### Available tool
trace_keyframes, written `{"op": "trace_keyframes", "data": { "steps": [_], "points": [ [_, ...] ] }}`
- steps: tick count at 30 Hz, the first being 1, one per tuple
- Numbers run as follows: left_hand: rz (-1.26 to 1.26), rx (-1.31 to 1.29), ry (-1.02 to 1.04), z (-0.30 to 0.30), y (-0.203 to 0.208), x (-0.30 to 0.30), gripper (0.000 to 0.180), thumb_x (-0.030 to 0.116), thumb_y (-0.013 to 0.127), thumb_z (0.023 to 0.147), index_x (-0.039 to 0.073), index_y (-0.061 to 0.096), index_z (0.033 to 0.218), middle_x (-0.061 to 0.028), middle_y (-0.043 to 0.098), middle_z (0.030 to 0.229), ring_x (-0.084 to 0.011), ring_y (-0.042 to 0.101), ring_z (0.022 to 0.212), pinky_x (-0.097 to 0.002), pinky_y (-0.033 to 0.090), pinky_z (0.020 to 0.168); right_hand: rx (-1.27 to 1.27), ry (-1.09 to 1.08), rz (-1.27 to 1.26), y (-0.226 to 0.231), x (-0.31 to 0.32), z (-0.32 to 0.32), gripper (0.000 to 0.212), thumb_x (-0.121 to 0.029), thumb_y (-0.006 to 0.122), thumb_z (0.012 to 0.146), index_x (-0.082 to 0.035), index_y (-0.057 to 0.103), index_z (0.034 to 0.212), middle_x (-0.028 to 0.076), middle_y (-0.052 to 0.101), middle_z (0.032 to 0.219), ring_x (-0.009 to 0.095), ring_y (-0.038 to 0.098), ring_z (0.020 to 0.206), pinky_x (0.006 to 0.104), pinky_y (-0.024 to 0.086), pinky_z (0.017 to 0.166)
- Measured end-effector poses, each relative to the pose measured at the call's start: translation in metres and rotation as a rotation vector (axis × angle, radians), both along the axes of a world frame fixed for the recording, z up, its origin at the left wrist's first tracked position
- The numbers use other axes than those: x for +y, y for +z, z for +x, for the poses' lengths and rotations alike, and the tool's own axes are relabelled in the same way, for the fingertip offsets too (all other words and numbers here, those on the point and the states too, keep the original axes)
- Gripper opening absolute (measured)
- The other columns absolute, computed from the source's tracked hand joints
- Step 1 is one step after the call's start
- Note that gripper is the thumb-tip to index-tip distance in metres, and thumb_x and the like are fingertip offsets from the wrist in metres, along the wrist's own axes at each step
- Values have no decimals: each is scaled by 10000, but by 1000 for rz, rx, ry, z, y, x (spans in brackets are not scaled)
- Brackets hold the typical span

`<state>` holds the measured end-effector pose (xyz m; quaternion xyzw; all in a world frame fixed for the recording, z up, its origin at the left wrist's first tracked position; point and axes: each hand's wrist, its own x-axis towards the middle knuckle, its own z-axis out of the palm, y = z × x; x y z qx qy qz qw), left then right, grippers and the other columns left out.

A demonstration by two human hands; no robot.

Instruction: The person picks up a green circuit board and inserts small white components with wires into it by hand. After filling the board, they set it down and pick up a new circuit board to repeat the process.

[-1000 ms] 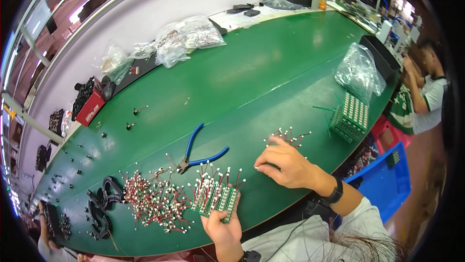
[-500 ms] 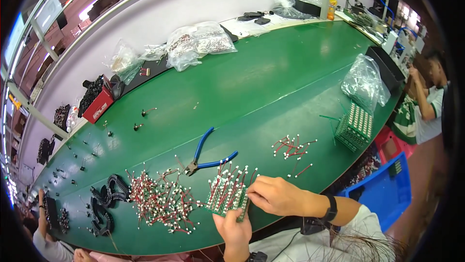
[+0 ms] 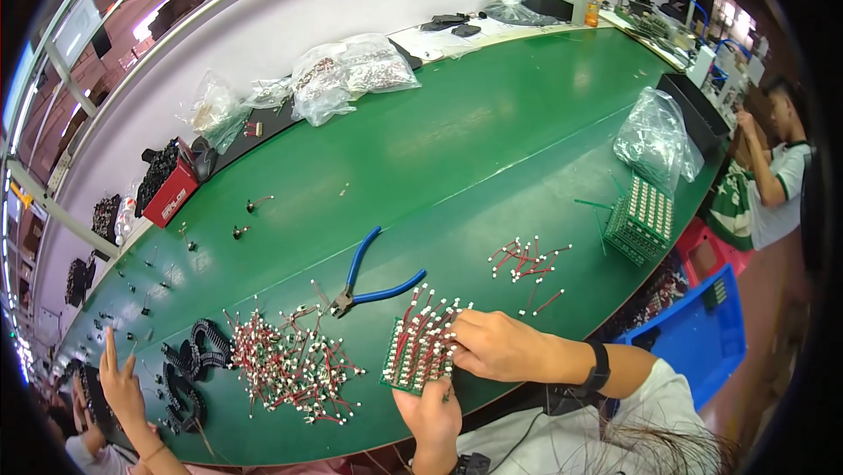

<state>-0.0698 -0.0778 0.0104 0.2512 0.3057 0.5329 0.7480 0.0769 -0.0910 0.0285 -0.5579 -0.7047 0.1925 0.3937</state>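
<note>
A green circuit board (image 3: 397, 371), crowded with white connectors and short red wires standing up from it, is held above the near edge of the table. My left hand (image 3: 434, 412) grips its lower edge, thumb on top. At the board's right side, my right hand (image 3: 490, 345) has its fingers pinched together among the wires; what lies between the fingertips is hidden. Left of the board spreads a heap of red wires with white connectors (image 3: 285, 365). Blue-handled cutting pliers (image 3: 341, 304) lie open just behind the board.
A few loose red wires (image 3: 529, 258) lie right of the pliers. Further right are stacked green boards (image 3: 648, 220), a clear plastic bag (image 3: 652, 137) and a blue bin (image 3: 689, 359) below the table edge. Black strips (image 3: 186, 387) and a co-worker's raised hand (image 3: 123, 392) are at left.
The board has turned slightly and moved a little right in my left hand. My right hand stays pinched at its right side. At left, a co-worker's hand has risen over the table.
</note>
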Motion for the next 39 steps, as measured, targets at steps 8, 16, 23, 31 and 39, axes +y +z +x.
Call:
{"op": "trace_keyframes", "data": {
  "steps": [8,16,23,31,39],
  "points": [
    [87,83,-22,2,-9,-3,584,-154,446,652,-80,486,1230,-146,609,1116,-211,620,1009,-298,487,875,-8,-8,-1,-1,-2,1,207,-91,708,770,9,543,845,162,558,796,389,586,697,462,506,599],
    [232,200,-143,-7,-31,-8,703,-158,472,748,-58,307,1424,-124,540,1254,-172,578,1079,-285,482,888,-136,44,-99,2,-7,5,208,-105,696,770,38,555,824,191,578,798,389,612,701,452,524,619],
    [259,228,-80,-4,-25,-15,712,-169,463,740,-65,301,1426,-156,522,1308,-200,560,1154,-329,463,983,-203,23,-87,1,-16,0,193,-91,690,765,42,556,804,195,587,790,376,631,710,443,538,645],
    [246,217,-113,-6,-33,-13,704,-163,457,730,-72,319,1413,-160,528,1295,-201,565,1138,-329,461,983,-392,-98,-7,7,-25,-6,136,-54,638,709,19,537,765,162,563,735,303,626,586,369,536,539],
    [152,107,-36,1,-24,-15,510,-178,453,709,-71,491,1207,-118,618,1068,-174,632,926,-277,507,796,-378,-112,7,4,-24,-9,123,-36,625,676,20,541,745,165,562,733,295,628,578,360,538,534]
  ]
}}
